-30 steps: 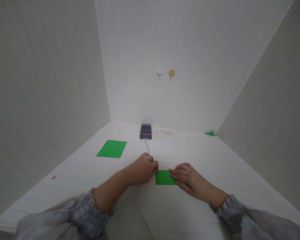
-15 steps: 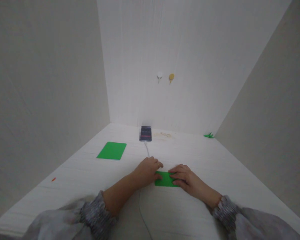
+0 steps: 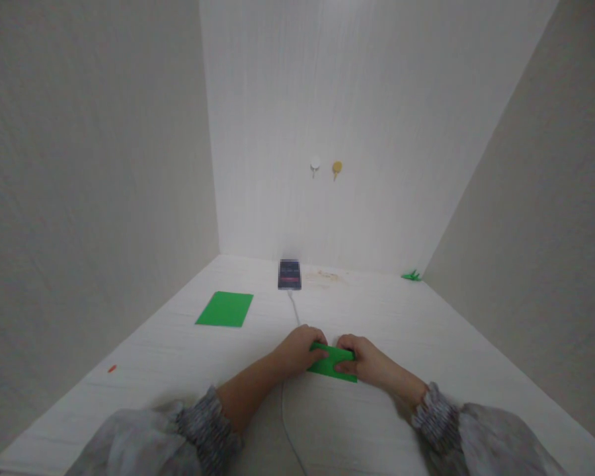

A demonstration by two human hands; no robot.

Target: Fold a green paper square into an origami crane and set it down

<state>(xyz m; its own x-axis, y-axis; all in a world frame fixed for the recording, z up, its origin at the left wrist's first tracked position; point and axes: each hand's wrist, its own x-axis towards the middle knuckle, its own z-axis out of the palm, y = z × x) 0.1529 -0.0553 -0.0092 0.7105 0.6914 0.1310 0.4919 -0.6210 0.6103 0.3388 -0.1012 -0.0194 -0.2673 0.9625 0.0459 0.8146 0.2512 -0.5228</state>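
Observation:
A narrow green rectangle of folded paper [image 3: 331,362] is between my two hands, tilted a little so its right end sits lower. My left hand [image 3: 301,350] grips its left end, thumb on the near face and fingers behind the far edge. At the right end, my right hand [image 3: 359,359] pinches it the same way, with the thumb across the front. The fingertips behind the paper are hidden. To the left on the white table lies a flat green stack or sheet of square paper [image 3: 225,309].
A phone with a blurred screen [image 3: 289,274] leans at the back, its white cable [image 3: 288,433] running under my left arm. A folded green paper piece [image 3: 411,276] lies in the far right corner. An orange scrap [image 3: 112,368] is at left. Two hooks [image 3: 337,168] hang on the back wall.
My right hand has gone from lying flat on the green paper to pinching its right end. The paper has tilted, its right end lower. The view has shifted slightly.

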